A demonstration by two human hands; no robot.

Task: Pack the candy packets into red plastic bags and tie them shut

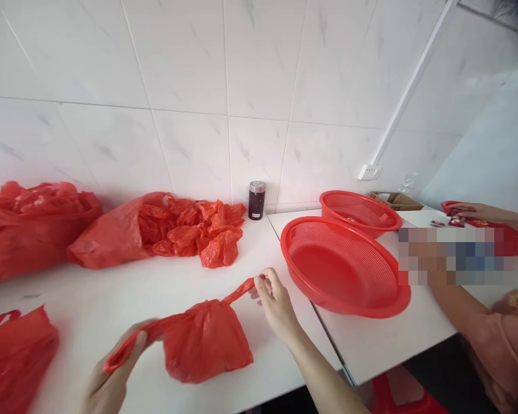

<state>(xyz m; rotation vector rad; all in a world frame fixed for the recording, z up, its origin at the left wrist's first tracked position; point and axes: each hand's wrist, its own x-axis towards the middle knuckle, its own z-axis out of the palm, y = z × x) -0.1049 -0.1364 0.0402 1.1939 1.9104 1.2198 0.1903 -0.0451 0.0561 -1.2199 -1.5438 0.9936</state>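
Note:
A filled red plastic bag point(207, 345) hangs or rests low over the white table between my hands, its top drawn together. My left hand point(120, 362) is closed around one twisted handle, the thumb pressing on it. The other handle is pulled out to the upper right, where my right hand point(273, 296) pinches its end between thumb and fingers. Both handles are stretched apart. Whether the bag's bottom touches the table I cannot tell, and its contents are hidden.
Crumpled red bags point(185, 230) and a bulky red sack point(38, 230) line the wall. A dark flask point(256, 201) stands behind. Another red bag point(19, 356) lies at left. Red baskets point(345, 307) stand right, near a co-worker's arm point(461, 307). A red stool point(384, 397) is below.

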